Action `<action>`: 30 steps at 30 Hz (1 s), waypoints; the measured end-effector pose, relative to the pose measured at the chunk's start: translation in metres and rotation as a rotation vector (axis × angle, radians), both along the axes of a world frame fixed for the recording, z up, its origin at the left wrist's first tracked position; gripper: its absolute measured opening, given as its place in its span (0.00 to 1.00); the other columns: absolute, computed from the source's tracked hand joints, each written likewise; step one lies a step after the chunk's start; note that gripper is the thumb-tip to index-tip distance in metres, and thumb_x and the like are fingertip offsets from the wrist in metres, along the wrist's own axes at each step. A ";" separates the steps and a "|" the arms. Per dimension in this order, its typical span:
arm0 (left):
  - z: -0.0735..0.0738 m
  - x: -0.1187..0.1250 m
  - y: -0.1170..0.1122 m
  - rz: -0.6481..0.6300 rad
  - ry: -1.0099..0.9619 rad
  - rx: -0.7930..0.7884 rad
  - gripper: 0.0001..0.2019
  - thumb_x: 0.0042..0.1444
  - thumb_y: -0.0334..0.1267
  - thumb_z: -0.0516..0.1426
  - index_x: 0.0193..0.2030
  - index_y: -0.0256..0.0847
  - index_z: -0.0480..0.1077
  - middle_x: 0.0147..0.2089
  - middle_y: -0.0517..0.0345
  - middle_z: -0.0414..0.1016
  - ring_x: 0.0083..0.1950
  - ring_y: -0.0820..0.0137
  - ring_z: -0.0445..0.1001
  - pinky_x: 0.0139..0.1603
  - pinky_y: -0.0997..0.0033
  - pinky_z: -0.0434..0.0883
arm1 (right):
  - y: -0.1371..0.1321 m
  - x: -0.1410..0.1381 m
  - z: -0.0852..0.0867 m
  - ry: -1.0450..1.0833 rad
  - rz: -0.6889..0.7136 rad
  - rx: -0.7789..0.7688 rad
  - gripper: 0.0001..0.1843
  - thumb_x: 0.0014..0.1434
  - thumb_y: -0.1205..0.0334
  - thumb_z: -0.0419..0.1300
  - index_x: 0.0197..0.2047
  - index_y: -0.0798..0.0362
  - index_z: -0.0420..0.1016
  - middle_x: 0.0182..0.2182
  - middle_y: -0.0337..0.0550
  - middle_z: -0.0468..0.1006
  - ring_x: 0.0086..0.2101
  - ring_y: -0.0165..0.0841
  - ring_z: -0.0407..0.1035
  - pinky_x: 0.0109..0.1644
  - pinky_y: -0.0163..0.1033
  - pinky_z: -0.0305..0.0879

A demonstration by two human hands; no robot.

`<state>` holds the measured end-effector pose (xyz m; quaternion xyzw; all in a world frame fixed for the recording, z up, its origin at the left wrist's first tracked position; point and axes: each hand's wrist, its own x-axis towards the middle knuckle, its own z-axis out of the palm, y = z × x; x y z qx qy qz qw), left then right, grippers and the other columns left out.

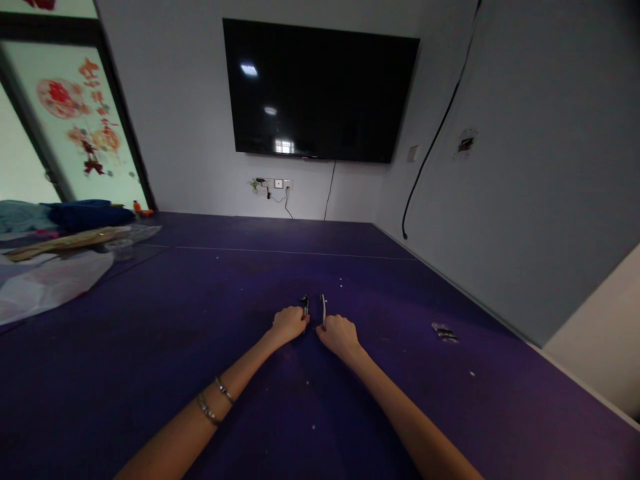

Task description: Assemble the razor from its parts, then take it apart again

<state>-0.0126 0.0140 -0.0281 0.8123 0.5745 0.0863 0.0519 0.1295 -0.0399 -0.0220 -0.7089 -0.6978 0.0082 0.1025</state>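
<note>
Over the purple surface, my left hand (pixel 290 325) is closed on a short, thin object (pixel 306 305) with a dark top and a silvery shaft. It stands roughly upright from the fingers, and its kind is too small to tell. Close beside it, my right hand (pixel 339 335) grips a slim pale stick (pixel 324 310) with a darker tip, also pointing away from me. A narrow gap separates the two objects. The fingers hide the lower ends of both. To the right lies a small clear packet (pixel 444 332) with dark pieces in it.
White plastic sheeting (pixel 55 283), a blue cloth bundle (pixel 90 215) and a clear cup (pixel 120 249) lie at the left. Small white specks dot the purple surface (pixel 225 400). A black cable (pixel 435 143) hangs at the right wall, and a television (pixel 320 93) is mounted ahead.
</note>
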 end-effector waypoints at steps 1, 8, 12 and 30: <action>0.000 0.000 0.000 -0.002 -0.003 0.003 0.17 0.57 0.46 0.47 0.37 0.40 0.74 0.39 0.46 0.77 0.41 0.58 0.75 0.37 0.65 0.68 | 0.000 0.000 0.000 0.002 0.000 -0.003 0.19 0.56 0.57 0.50 0.37 0.58 0.78 0.35 0.56 0.78 0.37 0.44 0.74 0.38 0.43 0.66; -0.005 -0.002 0.004 0.003 -0.058 0.002 0.19 0.57 0.48 0.46 0.35 0.40 0.74 0.37 0.45 0.77 0.40 0.59 0.75 0.36 0.66 0.67 | -0.002 0.002 0.000 0.012 0.000 -0.006 0.21 0.58 0.52 0.48 0.38 0.57 0.77 0.36 0.57 0.78 0.37 0.44 0.74 0.38 0.43 0.65; -0.003 -0.008 0.014 0.079 -0.203 0.014 0.19 0.57 0.48 0.47 0.31 0.40 0.73 0.34 0.48 0.76 0.37 0.61 0.75 0.34 0.68 0.65 | -0.008 0.016 0.004 0.032 0.016 0.063 0.22 0.59 0.48 0.46 0.36 0.54 0.74 0.32 0.51 0.78 0.33 0.39 0.73 0.35 0.39 0.63; -0.023 -0.059 0.056 0.194 -0.672 0.166 0.15 0.51 0.42 0.46 0.19 0.39 0.64 0.19 0.60 0.65 0.24 0.71 0.65 0.25 0.75 0.57 | -0.038 0.320 -0.034 0.117 -0.121 0.432 0.25 0.48 0.45 0.56 0.44 0.53 0.73 0.43 0.50 0.76 0.47 0.45 0.68 0.53 0.49 0.59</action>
